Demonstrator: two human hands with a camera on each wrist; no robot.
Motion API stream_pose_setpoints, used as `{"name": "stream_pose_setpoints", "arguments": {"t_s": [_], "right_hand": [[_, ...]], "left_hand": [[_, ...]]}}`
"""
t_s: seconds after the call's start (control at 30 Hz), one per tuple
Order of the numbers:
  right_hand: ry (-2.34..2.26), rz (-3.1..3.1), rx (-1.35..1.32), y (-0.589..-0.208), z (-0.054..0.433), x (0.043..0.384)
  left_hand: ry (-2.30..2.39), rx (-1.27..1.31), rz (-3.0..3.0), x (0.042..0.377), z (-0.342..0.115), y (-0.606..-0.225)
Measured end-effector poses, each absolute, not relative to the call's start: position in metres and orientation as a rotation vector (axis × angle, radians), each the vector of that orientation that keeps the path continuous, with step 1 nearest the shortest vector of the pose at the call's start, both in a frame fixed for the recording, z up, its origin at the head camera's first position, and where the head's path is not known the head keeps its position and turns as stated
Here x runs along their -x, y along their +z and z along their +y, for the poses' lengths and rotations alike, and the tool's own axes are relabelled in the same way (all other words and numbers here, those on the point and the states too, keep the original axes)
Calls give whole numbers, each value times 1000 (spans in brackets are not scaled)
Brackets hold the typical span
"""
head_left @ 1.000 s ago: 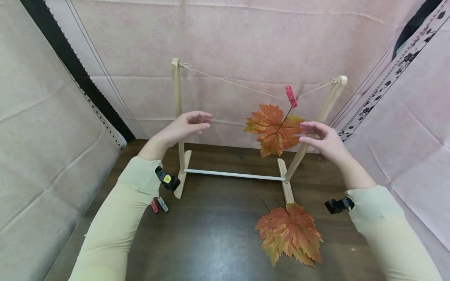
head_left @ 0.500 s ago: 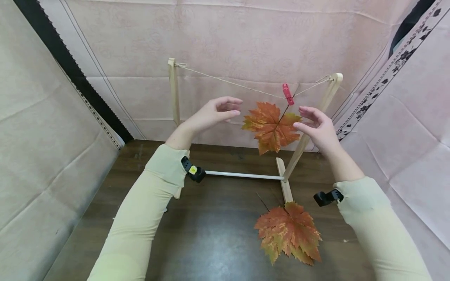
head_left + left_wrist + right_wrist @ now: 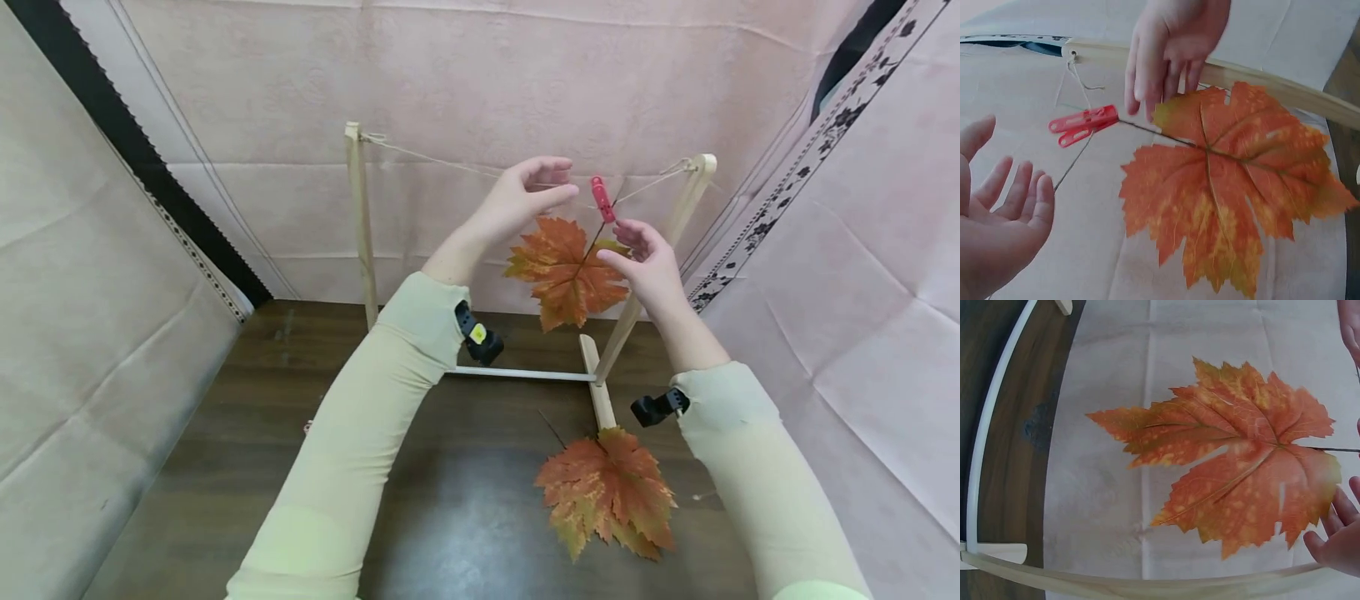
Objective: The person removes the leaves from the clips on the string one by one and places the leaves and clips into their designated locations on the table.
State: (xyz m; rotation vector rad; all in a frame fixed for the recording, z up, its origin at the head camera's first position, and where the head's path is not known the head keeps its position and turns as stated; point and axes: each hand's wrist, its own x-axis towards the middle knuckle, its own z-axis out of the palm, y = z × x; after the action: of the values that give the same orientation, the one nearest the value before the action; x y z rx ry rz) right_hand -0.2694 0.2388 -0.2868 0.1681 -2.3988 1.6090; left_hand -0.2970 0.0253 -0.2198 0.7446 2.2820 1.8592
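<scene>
An orange maple leaf (image 3: 567, 279) hangs by its stem from a red clothespin (image 3: 602, 200), which clips it to a thin string (image 3: 1075, 159). My left hand (image 3: 531, 193) is raised just left of the clothespin, fingers relaxed and holding nothing; the left wrist view shows its fingers (image 3: 1019, 194) near the string. Close by the leaf's upper right edge is my right hand (image 3: 643, 265), thumb and fingers apart. In the right wrist view its fingertips (image 3: 1335, 519) overlap the leaf's edge.
The string runs between two wooden posts (image 3: 362, 225) joined low down by a white rod (image 3: 525, 374). More orange leaves (image 3: 606, 493) lie on the dark wooden table (image 3: 450, 500) in front of the right foot. Pale cloth (image 3: 465, 83) surrounds the table.
My left hand has moved right and up, from beside the left post to near the clothespin. My right hand has shifted slightly left and up. The view has turned a little.
</scene>
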Motion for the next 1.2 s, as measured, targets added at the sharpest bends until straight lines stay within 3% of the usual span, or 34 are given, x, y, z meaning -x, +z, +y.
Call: {"name": "stream_pose_setpoints", "arguments": {"t_s": [0.3,0.7,1.2], "right_hand": [[1534,-2424,-97,-295,235,283],[1574,-2397,-67,-299,227,287],[1539,-2363,-178,-295,235,281]], "left_hand": [[1947,-743,2293,301,48,-207],[1531,-818,2455,312,63,-205],[1791,-707,2327,307,67,-208]]}}
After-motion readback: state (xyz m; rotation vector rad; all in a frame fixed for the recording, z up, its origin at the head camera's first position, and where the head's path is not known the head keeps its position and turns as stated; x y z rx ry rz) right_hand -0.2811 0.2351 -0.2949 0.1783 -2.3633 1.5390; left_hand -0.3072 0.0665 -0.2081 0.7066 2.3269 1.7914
